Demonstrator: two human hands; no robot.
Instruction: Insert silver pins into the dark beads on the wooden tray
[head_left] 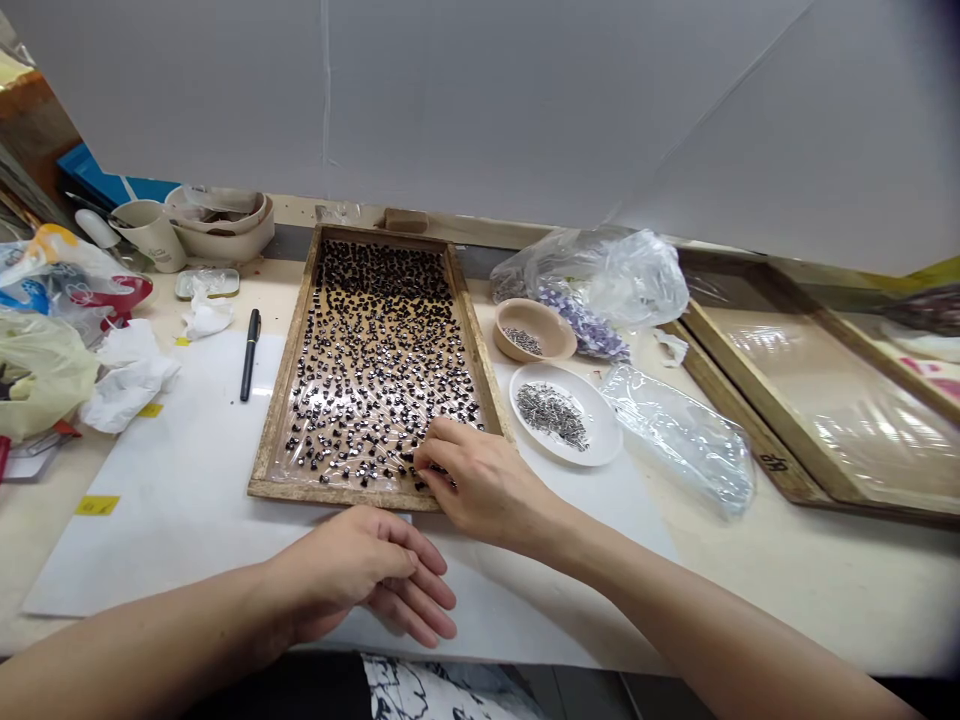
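Observation:
A wood-framed tray (330,494) lies in front of me, its bottom covered with clear film. Many small shiny black pieces (382,265) sit in it, densest at the far end. My right hand (480,485) is over the tray's near right corner, thumb and fingers pinched together among the pieces. What is between those fingertips is hidden. My left hand (375,575) is just in front of the near rim, palm turned up and fingers stretched out, holding nothing. To the right, a white plate (604,440) carries a heap of small thin metal pins (553,415).
A tan bowl (559,342) with more metal bits stands behind the plate. Clear plastic bags (675,440) lie to the right, beside stacked wooden frames (787,450). On the left are a black pen (250,355), crumpled tissues (131,375), a cup (154,235) and bags.

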